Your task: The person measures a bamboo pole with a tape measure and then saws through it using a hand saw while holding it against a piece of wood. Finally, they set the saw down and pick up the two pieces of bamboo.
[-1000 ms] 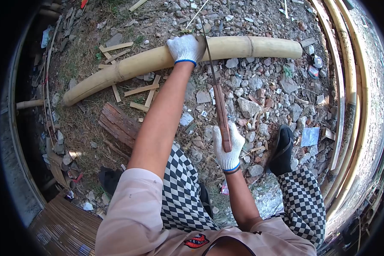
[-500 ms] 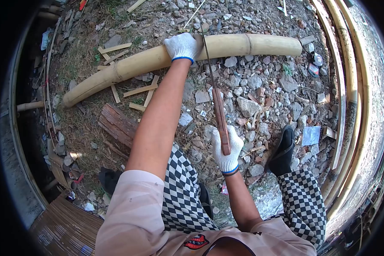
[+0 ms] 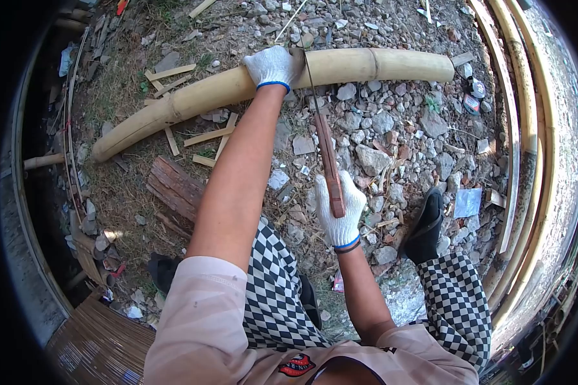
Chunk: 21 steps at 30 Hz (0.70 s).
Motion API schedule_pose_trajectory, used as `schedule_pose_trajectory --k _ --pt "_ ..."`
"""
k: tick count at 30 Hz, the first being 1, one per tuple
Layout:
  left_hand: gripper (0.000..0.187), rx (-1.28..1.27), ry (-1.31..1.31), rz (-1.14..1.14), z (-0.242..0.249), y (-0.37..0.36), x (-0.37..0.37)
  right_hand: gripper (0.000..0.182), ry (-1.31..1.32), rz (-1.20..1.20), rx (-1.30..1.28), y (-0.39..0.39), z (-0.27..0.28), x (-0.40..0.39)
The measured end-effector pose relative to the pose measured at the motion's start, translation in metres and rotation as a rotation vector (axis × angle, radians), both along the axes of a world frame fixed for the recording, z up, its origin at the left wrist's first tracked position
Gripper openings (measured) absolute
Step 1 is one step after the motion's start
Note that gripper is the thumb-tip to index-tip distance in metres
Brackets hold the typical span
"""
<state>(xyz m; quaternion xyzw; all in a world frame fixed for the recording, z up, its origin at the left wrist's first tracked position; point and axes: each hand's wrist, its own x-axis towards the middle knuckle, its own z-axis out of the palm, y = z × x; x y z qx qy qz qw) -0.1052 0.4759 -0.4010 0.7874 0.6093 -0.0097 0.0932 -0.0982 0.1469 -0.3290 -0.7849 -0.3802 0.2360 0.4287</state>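
Note:
A thick, pale bamboo pole (image 3: 212,93) lies across the stony ground, its ends at left and right. My left hand (image 3: 271,66), in a white glove with a blue cuff, is wrapped over the top of the pole near its middle. Just right of that hand, the thin blade of a saw (image 3: 325,147) crosses the bamboo. My right hand (image 3: 340,208), gloved the same way, grips the saw's brown wooden handle below the pole. The blade's far end is hard to make out.
Split bamboo strips (image 3: 209,136) and a weathered wood piece (image 3: 175,186) lie left of centre. Rubble (image 3: 376,160) covers the ground below the pole. Long bamboo poles (image 3: 532,128) run along the right side. My dark-shod foot (image 3: 425,228) rests at lower right.
My right hand and the saw have moved forward, up the view, so the handle is closer to the bamboo. My left hand stays on the pole, shifted only slightly.

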Motion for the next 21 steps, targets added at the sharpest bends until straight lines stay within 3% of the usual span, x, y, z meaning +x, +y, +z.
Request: schedule_pose_trajectory --k 9,14,21 --pt "0.055 0.012 -0.013 0.009 -0.003 -0.001 -0.001 0.023 0.027 -0.04 -0.015 -0.017 0.013 -0.001" --pt "0.054 0.005 -0.033 0.021 0.001 0.0 -0.001 0.021 -0.043 0.016 0.071 0.041 -0.006 0.011" --pt "0.053 -0.007 -0.019 0.01 -0.002 0.0 -0.002 0.024 -0.048 0.02 -0.087 -0.011 0.016 0.002"
